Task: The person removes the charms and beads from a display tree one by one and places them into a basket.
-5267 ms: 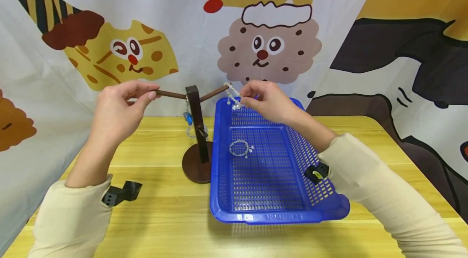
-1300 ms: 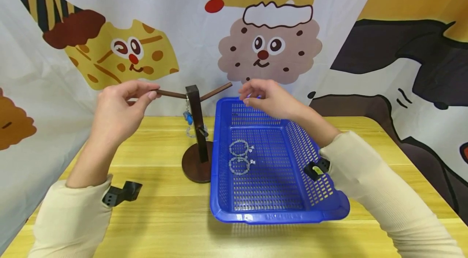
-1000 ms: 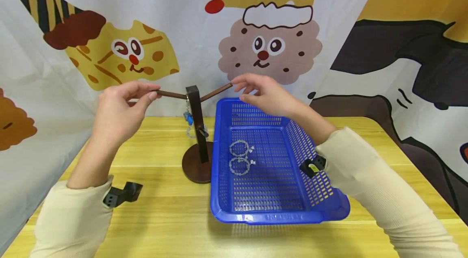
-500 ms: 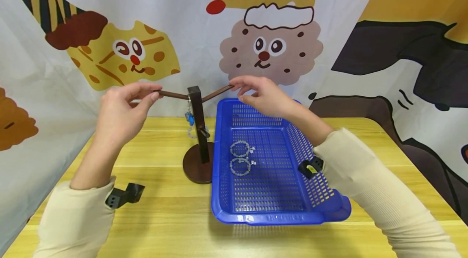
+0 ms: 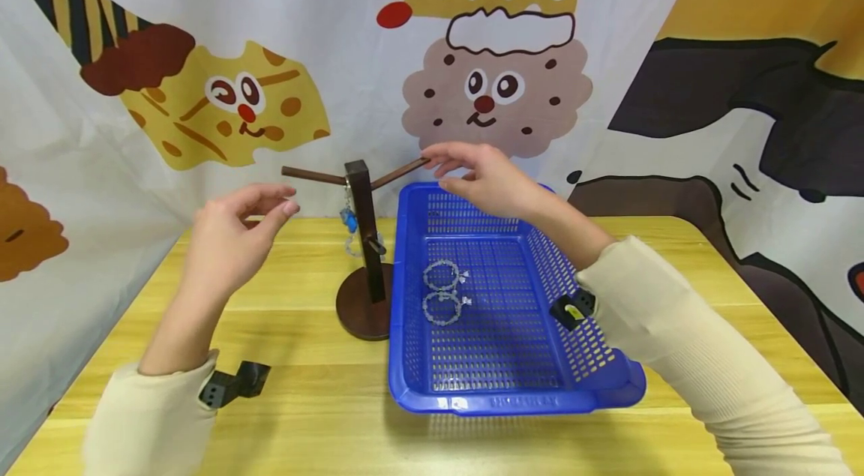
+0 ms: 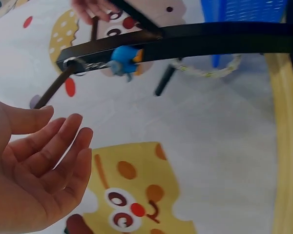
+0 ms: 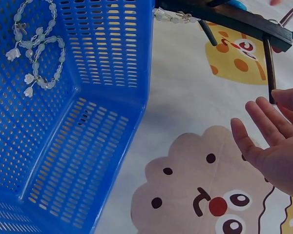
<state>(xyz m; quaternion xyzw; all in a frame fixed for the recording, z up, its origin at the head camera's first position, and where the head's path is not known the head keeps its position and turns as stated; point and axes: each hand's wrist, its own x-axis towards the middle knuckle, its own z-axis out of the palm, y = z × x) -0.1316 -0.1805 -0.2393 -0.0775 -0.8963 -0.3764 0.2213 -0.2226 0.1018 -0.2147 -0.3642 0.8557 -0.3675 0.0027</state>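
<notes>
A dark brown wooden stand (image 5: 367,236) has two upper arms. My left hand (image 5: 232,243) is just below and left of the tip of the left arm (image 5: 313,176), its fingers relaxed around nothing; the left wrist view shows a gap. A fingertip of my right hand (image 5: 493,180) touches the end of the right arm (image 7: 270,68), its other fingers loosely spread. From the left arm hangs a chain with a blue charm (image 6: 124,59). A beaded bracelet (image 6: 216,74) hangs lower on the stand, partly hidden in the head view. Two beaded bracelets (image 5: 442,322) lie touching in the blue basket (image 5: 506,402).
The basket stands directly right of the stand's round base (image 5: 354,311) on a light wooden table (image 5: 304,401). A lower peg (image 6: 165,80) sticks out of the post. Behind the table hangs a white cloth (image 5: 364,71) with cartoon prints.
The bracelet my right hand held at the right arm now lies in the basket. My right hand has come back to that arm's tip. My left hand has let go of the left arm and dropped lower.
</notes>
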